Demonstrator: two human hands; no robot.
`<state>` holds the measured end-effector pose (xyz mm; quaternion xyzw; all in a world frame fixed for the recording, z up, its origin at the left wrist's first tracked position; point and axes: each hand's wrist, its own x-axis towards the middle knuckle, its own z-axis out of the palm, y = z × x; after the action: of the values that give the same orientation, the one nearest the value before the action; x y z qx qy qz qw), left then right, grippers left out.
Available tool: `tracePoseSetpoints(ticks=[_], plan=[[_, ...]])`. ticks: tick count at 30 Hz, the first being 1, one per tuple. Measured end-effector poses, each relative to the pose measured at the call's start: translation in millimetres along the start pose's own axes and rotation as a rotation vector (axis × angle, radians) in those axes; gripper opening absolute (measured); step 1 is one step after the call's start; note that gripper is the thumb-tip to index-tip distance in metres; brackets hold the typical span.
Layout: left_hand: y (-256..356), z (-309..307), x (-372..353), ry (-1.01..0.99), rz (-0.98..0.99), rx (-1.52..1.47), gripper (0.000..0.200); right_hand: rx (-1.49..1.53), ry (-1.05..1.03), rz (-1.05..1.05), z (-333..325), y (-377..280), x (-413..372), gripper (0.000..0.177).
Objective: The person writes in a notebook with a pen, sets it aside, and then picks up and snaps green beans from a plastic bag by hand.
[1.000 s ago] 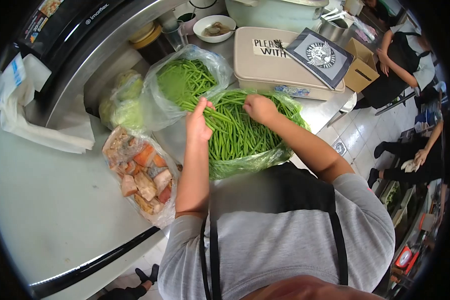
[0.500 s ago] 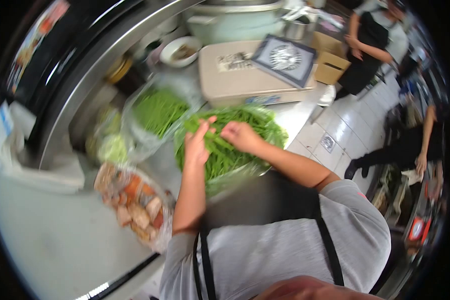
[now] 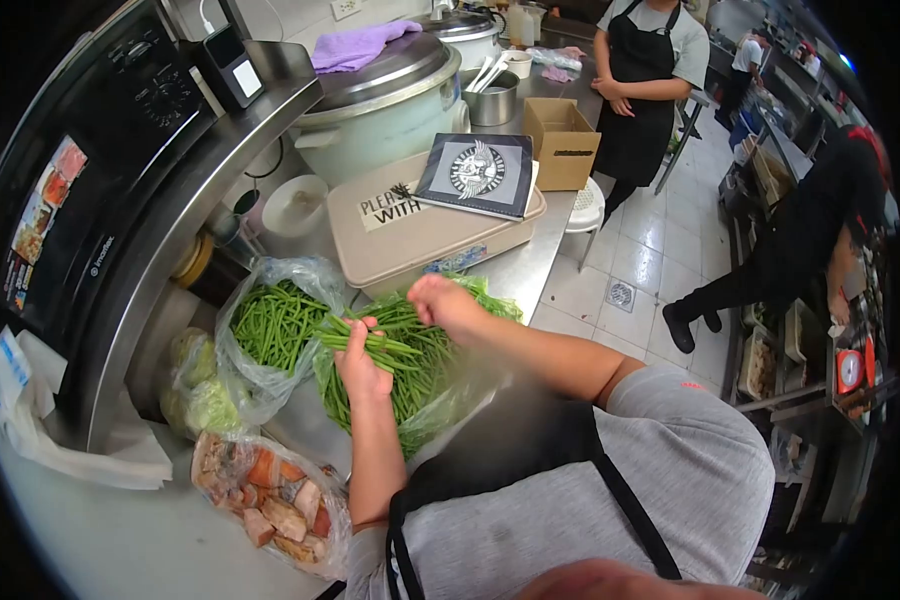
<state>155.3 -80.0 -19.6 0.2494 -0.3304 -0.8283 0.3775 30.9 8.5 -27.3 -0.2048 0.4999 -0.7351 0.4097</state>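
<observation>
My left hand (image 3: 363, 368) is closed around a small bunch of green beans (image 3: 395, 350), holding it over a larger heap. That heap of green beans (image 3: 420, 385) lies in an opened clear plastic bag on the counter. Above its far side, my right hand (image 3: 447, 304) has its fingers curled together; what they pinch, if anything, is hidden. Left of my hands stands a second clear bag (image 3: 232, 350) with green beans (image 3: 282, 325) inside.
Bagged meat or fish chunks (image 3: 282, 515) and a bag of pale green vegetables (image 3: 198, 375) lie at left. Behind are a beige lidded box (image 3: 370, 245), a black-and-grey book (image 3: 475, 175), a cardboard box (image 3: 562, 145) and a large cooker (image 3: 380, 110). Two people stand at right.
The view has tilted up, showing more of the counter's back. My right hand has drawn away from the bunch toward the heap's far side; my left hand keeps hold of the beans.
</observation>
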Motion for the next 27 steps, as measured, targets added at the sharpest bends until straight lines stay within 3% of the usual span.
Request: tracePoseSetpoints(ticks=[2, 5, 7, 9, 10, 12, 13, 16, 19, 27], plan=[[5.6, -1.5, -6.1, 0.044, 0.005, 0.006, 0.011, 0.160, 0.056, -0.046, -19.1, -4.6, 16.5, 0.014], [13.2, -11.6, -5.3, 0.017, -0.008, 0.038, 0.010, -0.427, -0.299, -0.068, -35.6, -22.4, 25.3, 0.019], [12.9, -21.5, -1.6, -0.022, -0.009, 0.041, 0.012, -1.342, -0.295, -0.476, -47.0, -47.4, 31.6, 0.026], [12.7, -22.2, -4.2, -0.018, -0.021, 0.067, 0.012, -1.293, 0.033, -0.431, -60.2, -87.8, 53.8, 0.029], [12.1, -21.6, -4.6, -0.019, -0.029, 0.078, 0.012, -1.281, 0.146, -0.566, -68.8, -109.8, 63.0, 0.031], [10.3, -23.5, -4.4, -0.014, -0.054, 0.040, 0.012, -1.608, 0.448, -0.697, -92.4, -136.1, 80.2, 0.032], [9.2, -23.3, -3.0, -0.013, -0.065, 0.019, 0.012, -1.802, 0.549, -0.629, -108.0, -138.4, 89.5, 0.038], [12.1, -23.3, -5.3, -0.027, -0.100, -0.004, 0.013, -1.897, 0.416, 0.104, -153.4, -124.9, 101.6, 0.053], [17.3, -21.9, -0.3, -0.034, -0.110, 0.011, 0.015, -1.790, 0.489, 0.104, -166.0, -101.3, 102.6, 0.056], [8.7, -5.8, 6.8, -0.128, -0.161, 0.033, 0.022, -1.779, 0.446, 0.146, -162.8, -98.5, 100.8, 0.063]])
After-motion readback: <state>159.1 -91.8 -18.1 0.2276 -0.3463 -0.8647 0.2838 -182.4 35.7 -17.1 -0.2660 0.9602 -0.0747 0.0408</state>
